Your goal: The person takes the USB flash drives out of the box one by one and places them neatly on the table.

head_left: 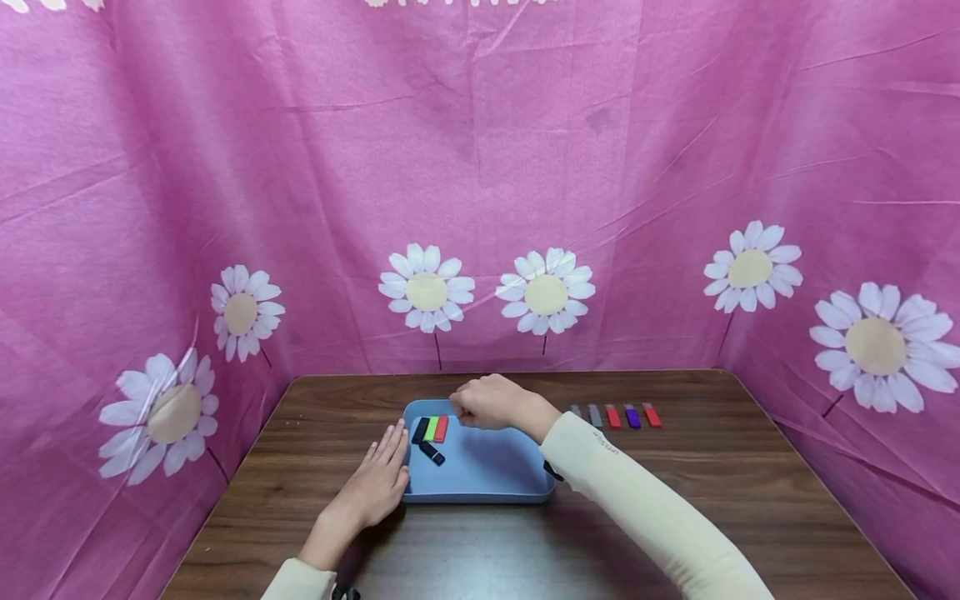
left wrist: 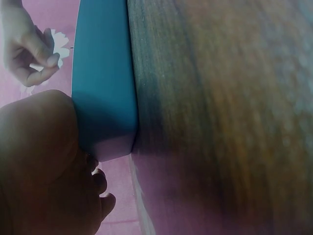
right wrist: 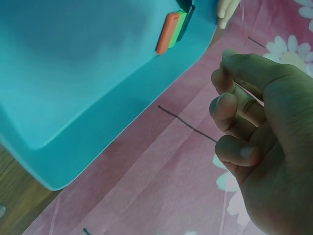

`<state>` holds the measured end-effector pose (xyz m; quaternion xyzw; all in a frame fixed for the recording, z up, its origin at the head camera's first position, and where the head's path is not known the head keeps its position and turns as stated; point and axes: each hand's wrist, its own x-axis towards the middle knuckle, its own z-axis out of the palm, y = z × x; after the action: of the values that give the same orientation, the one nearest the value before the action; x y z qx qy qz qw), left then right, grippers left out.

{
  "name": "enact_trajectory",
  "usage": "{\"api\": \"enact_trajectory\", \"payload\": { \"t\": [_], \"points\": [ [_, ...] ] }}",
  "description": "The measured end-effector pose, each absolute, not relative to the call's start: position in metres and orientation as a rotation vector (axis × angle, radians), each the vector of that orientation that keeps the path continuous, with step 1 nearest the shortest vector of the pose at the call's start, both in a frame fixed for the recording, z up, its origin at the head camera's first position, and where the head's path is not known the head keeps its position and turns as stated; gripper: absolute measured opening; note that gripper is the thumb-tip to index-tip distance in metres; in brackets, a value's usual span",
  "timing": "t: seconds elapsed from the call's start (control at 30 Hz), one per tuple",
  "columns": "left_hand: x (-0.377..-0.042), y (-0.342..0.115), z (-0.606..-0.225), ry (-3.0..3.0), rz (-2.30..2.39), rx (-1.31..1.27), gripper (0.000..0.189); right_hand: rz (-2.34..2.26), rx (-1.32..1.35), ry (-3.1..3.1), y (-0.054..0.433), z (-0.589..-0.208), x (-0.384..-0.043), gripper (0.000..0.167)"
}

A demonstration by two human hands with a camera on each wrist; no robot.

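Observation:
A blue tray (head_left: 487, 471) lies on the table. My left hand (head_left: 378, 479) rests along its left side, fingers straight. Inside the tray at the left, a black USB stick (head_left: 422, 431), a green USB stick (head_left: 431, 429) and a red USB stick (head_left: 441, 429) lie side by side. Another black USB stick (head_left: 432, 452) lies slanted in front of them. Above the tray's back edge is my right hand (head_left: 491, 402). Its fingers (right wrist: 234, 105) are loosely curled in the right wrist view, with nothing visible between them.
Right of the tray, several small sticks stand in a row on the wooden table (head_left: 720, 483), among them a grey stick (head_left: 596, 415), a purple stick (head_left: 633, 416) and a red stick (head_left: 652, 416). A pink flowered cloth (head_left: 480, 167) hangs behind and at both sides.

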<state>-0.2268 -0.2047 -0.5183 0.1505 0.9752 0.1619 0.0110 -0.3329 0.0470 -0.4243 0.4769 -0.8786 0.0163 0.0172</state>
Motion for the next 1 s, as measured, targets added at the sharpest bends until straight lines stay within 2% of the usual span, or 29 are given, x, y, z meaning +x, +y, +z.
{"api": "enact_trajectory", "payload": {
  "t": [0.3,1.0],
  "points": [
    [-0.226,-0.204,-0.516,3.038,0.515,0.477,0.06,0.05,1.507,-2.739,0.023,-0.422,-0.333,0.004],
    [-0.226,-0.207,-0.52,3.062,0.601,0.559,0.059,-0.125,1.473,-2.885,-0.019,-0.453,-0.329,0.009]
  ]
}}
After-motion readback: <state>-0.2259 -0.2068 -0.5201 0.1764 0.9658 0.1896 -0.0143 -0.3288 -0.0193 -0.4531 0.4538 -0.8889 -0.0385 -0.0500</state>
